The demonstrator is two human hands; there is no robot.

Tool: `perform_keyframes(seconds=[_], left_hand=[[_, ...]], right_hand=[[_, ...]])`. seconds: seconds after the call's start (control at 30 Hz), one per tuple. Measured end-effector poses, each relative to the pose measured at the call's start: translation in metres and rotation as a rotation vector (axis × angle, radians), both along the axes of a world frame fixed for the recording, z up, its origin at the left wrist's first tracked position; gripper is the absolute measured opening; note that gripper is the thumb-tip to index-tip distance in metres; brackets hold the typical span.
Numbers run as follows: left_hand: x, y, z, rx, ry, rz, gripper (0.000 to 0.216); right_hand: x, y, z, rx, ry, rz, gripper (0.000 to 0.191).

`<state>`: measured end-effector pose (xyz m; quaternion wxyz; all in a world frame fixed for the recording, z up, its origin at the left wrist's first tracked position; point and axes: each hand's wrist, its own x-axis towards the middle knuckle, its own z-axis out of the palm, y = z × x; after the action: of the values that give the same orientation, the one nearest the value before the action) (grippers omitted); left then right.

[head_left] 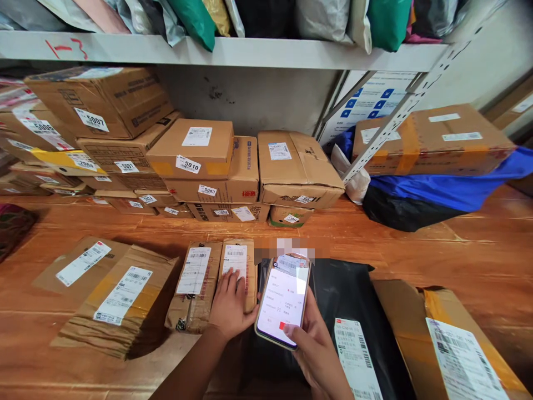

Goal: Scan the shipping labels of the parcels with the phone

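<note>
My right hand holds a smartphone upright with its lit screen facing me, the thumb resting near the screen's lower edge. My left hand lies flat with fingers spread on a small cardboard parcel that carries a white barcode label. A second small parcel lies just left of it. Under the phone a black plastic mailer with a white label lies on the wooden floor.
Flat cardboard parcels lie at the left and a larger box at the lower right. Numbered boxes are stacked under a white shelf holding soft bags. A box on blue and black bags sits at the right.
</note>
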<state>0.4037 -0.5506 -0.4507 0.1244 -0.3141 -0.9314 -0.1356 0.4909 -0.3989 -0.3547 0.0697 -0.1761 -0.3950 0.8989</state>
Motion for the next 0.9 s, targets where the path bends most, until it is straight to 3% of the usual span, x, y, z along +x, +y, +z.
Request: perform_keyframes(seconds=[0.23, 0.5, 0.9], left_hand=[[0.001, -0.001, -0.006, -0.003, -0.003, 0.007, 0.054], [0.0, -0.001, 0.0, -0.074, 0.07, -0.019, 0.059], [-0.001, 0.001, 0.009, -0.097, 0.172, -0.042, 0.063]], right_hand=[[0.0, 0.002, -0.009, -0.035, -0.037, -0.004, 0.082], [-0.01, 0.008, -0.01, -0.057, -0.051, -0.053, 0.086], [-0.019, 0.022, -0.006, -0.054, -0.008, 0.001, 0.084]])
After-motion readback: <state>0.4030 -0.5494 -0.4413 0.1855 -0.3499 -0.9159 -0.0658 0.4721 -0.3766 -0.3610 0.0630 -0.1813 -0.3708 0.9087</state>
